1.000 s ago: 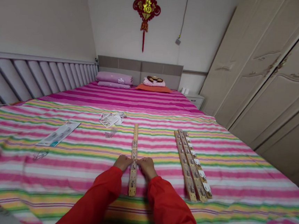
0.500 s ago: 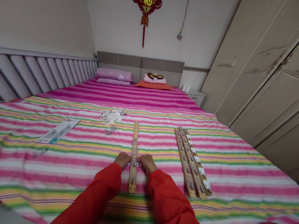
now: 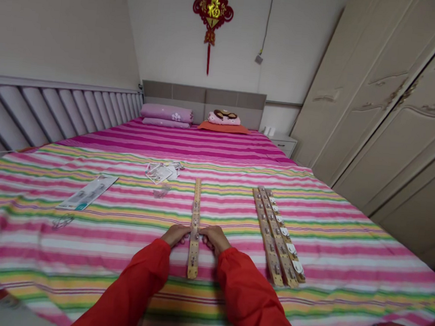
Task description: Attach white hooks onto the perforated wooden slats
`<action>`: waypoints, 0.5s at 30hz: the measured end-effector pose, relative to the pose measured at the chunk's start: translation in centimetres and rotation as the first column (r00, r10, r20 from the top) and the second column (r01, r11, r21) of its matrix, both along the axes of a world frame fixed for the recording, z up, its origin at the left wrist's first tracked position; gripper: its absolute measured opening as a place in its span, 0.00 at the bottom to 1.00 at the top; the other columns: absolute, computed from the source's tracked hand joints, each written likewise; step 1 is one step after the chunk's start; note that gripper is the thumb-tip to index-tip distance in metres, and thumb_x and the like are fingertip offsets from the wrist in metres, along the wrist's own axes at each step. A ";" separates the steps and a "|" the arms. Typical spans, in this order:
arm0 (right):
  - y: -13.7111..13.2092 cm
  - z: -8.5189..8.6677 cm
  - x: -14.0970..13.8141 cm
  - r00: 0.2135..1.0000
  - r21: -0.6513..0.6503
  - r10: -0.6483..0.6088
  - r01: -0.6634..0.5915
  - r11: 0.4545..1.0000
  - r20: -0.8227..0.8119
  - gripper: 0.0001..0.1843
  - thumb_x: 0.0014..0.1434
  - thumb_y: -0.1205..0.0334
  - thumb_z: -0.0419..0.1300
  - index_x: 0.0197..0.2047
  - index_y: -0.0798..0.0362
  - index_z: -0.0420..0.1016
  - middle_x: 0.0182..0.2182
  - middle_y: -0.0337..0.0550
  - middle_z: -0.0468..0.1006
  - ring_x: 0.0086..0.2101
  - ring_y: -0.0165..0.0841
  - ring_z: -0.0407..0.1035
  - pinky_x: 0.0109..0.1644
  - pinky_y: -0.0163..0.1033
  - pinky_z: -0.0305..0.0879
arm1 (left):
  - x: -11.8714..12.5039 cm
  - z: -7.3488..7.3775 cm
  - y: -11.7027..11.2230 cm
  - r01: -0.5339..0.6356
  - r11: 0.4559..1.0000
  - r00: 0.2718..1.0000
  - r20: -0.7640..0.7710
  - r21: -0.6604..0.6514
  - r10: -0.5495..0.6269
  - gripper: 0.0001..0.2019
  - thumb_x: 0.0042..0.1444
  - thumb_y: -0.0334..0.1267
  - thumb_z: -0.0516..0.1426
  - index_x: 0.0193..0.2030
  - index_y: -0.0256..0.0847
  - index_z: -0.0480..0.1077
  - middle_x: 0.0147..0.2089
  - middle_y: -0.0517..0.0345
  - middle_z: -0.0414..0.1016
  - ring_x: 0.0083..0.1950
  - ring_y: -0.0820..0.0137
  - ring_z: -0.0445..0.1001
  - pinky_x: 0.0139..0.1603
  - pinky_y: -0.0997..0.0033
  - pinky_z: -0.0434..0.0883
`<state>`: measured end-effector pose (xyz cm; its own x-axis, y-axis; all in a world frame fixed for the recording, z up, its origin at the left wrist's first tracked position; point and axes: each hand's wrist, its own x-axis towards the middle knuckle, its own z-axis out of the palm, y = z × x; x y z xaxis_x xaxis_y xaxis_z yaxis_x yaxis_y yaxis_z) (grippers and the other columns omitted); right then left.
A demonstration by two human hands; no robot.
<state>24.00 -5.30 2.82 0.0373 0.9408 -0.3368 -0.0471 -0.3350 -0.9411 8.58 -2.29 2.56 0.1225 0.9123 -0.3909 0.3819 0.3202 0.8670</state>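
A narrow wooden strip (image 3: 193, 255) with small metal fittings along it lies lengthwise on the striped bedspread, straight ahead of me. From its left side my left hand (image 3: 176, 234) grips the edge, fingers curled. Opposite, my right hand (image 3: 214, 238) pinches the right edge at about the same height, near a metal fitting. The fingertips partly cover that stretch, so any small part there cannot be made out. To the right lie several similar wooden strips (image 3: 270, 236) side by side; the rightmost carries white round pieces (image 3: 291, 249).
Clear plastic packaging (image 3: 89, 192) lies on the left, with a small tangle of thin wire-like pieces (image 3: 62, 221) below it. Further back are white cards and packets (image 3: 163, 172) and a clear bag (image 3: 161, 191). A slatted rail (image 3: 58, 113) borders the bed's left; wardrobes (image 3: 387, 132) stand right.
My left hand has shifted slightly left, with its fingers still at the strip. My right hand stays at the right edge. The view has tilted slightly.
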 end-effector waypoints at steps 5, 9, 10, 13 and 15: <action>-0.1 0.0 0.0 1.000 0.018 0.009 -0.009 1.000 -0.004 0.20 0.46 0.68 0.59 0.08 0.53 0.60 0.03 0.30 0.55 0.08 0.21 0.44 0.12 0.31 0.35 | -0.4 0.3 -0.3 0.084 0.996 0.994 0.069 -0.019 -0.083 0.19 0.31 0.51 0.66 0.22 0.36 0.72 0.10 0.69 0.57 0.14 0.80 0.50 0.18 0.74 0.47; 0.1 -0.2 -0.1 1.000 0.011 0.006 -0.006 1.000 0.001 0.20 0.46 0.69 0.59 0.08 0.52 0.59 0.02 0.30 0.54 0.08 0.21 0.43 0.12 0.31 0.34 | -0.4 -0.2 -0.5 0.148 0.989 0.972 0.180 0.020 -0.150 0.23 0.23 0.45 0.70 0.28 0.33 0.76 0.14 0.69 0.61 0.18 0.79 0.57 0.22 0.75 0.54; 0.1 -0.2 -0.1 1.000 0.006 0.006 -0.006 1.000 0.002 0.20 0.46 0.69 0.59 0.08 0.52 0.59 0.02 0.30 0.54 0.08 0.21 0.43 0.12 0.31 0.34 | -0.4 -0.5 -0.5 0.147 0.988 0.968 0.201 0.042 -0.153 0.24 0.21 0.43 0.70 0.28 0.33 0.75 0.15 0.69 0.61 0.19 0.79 0.58 0.23 0.75 0.56; 0.2 -0.3 0.0 1.000 -0.002 0.008 -0.008 1.000 -0.005 0.18 0.45 0.69 0.59 0.09 0.52 0.60 0.02 0.30 0.55 0.08 0.21 0.43 0.12 0.31 0.35 | -0.4 -1.9 -0.5 0.053 0.993 0.976 0.204 0.109 -0.074 0.26 0.16 0.39 0.71 0.28 0.35 0.72 0.19 0.71 0.61 0.21 0.80 0.59 0.24 0.76 0.58; 0.2 -0.4 0.0 1.000 0.000 0.013 -0.013 1.000 -0.018 0.18 0.45 0.69 0.59 0.10 0.52 0.60 0.03 0.30 0.56 0.08 0.21 0.43 0.12 0.31 0.35 | -0.6 -2.8 -0.9 -0.022 0.990 0.978 0.210 0.141 -0.008 0.29 0.15 0.37 0.72 0.31 0.37 0.69 0.22 0.71 0.63 0.22 0.80 0.61 0.25 0.76 0.60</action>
